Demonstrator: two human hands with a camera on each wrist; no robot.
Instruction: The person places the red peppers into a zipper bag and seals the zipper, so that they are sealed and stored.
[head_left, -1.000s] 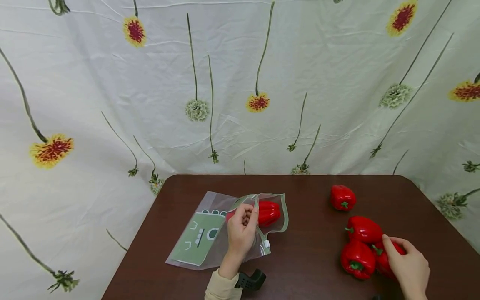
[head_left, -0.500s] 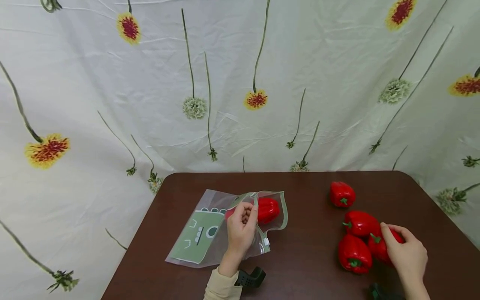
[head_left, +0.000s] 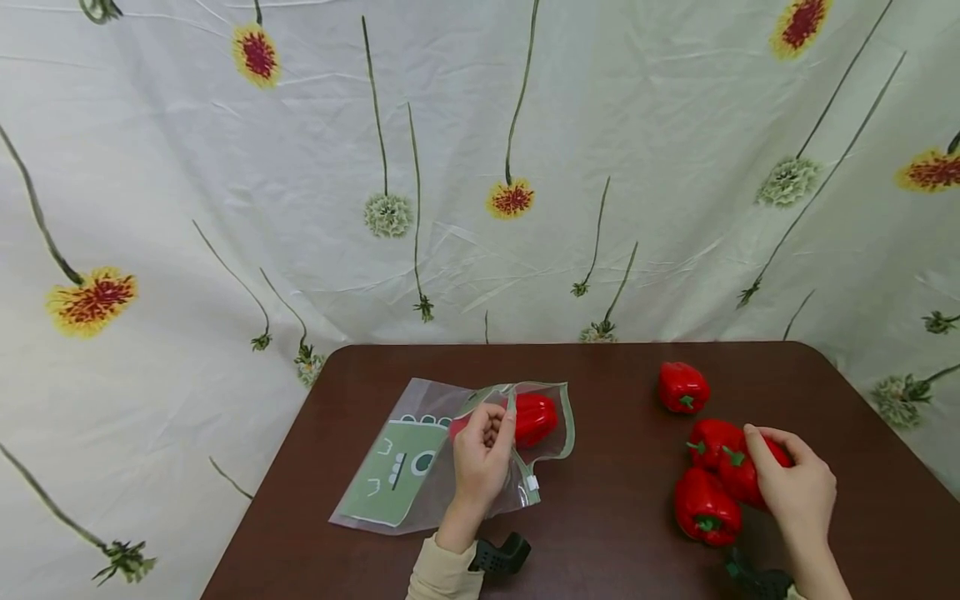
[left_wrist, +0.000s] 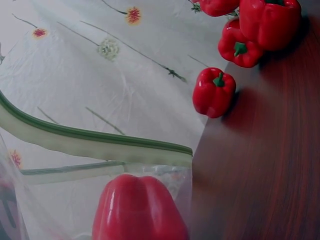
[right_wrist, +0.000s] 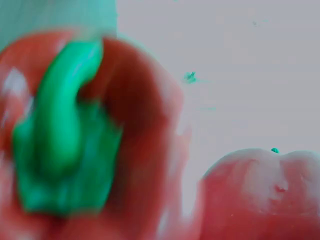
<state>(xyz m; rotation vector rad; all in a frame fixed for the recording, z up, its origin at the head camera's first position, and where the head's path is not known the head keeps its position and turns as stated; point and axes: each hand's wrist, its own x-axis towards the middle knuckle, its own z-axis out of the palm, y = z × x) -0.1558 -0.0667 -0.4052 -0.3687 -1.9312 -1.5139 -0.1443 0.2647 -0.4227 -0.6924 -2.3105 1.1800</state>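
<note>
On the desk (head_left: 600,533), the left hand (head_left: 480,458) pinches the mouth of a clear slider zip bag (head_left: 393,479) printed with a green cartoon face; a bagged bell pepper (head_left: 537,419) lies inside. Well right of the bag, the right hand (head_left: 798,483) grips a red bell pepper (head_left: 741,477) among three loose bell peppers (head_left: 707,504).

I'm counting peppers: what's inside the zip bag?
A red bell pepper shows; the left hand covers part, so whether the red patch left of it is another pepper is unclear.
</note>
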